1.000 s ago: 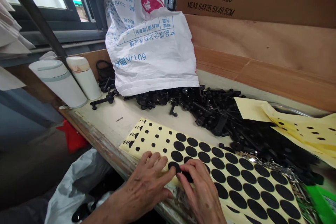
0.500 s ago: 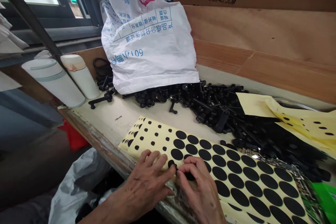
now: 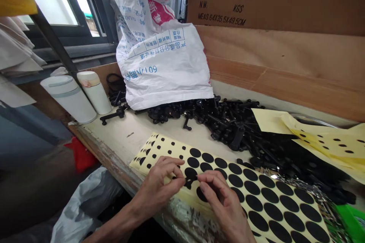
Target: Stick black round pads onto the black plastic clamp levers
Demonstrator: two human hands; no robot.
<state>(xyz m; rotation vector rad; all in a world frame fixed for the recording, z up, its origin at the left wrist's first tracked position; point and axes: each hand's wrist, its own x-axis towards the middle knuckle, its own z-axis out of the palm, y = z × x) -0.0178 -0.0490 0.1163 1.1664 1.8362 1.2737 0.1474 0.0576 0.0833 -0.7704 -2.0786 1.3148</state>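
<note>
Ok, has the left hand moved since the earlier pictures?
Yes. Against the dot sheet, the left hand has shifted slightly toward the sheet's far edge.

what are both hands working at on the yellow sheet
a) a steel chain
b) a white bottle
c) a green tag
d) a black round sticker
d: the fingertips of the left hand and right hand close in on a black round sticker on the yellow backing sheet.
</note>
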